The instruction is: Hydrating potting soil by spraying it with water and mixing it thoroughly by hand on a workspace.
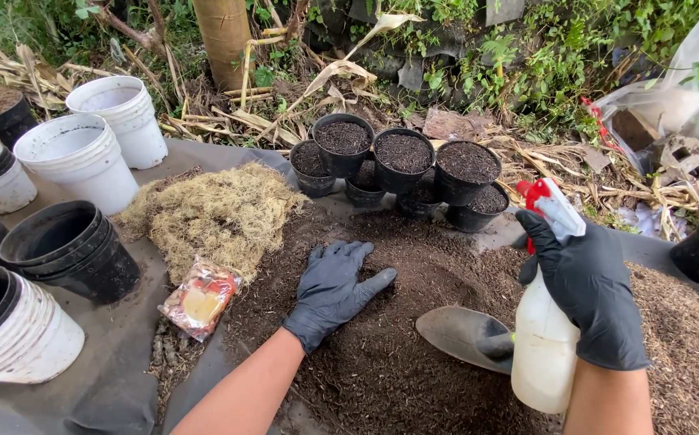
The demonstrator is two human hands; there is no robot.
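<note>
Right hand grips a white spray bottle; left hand lies flat, open, on soil pile.

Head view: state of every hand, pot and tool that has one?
Left hand: gloved, open, flat on the soil heap.
Right hand: gloved, gripping the spray bottle, upright.
Trowel: lying on the soil, unheld.
Small black pots: filled with soil, clustered upright.
Stacked black pots: nested, top one empty.
White buckets: upright, empty as far as visible.
Snack packet: lying flat beside the moss pile.
</note>
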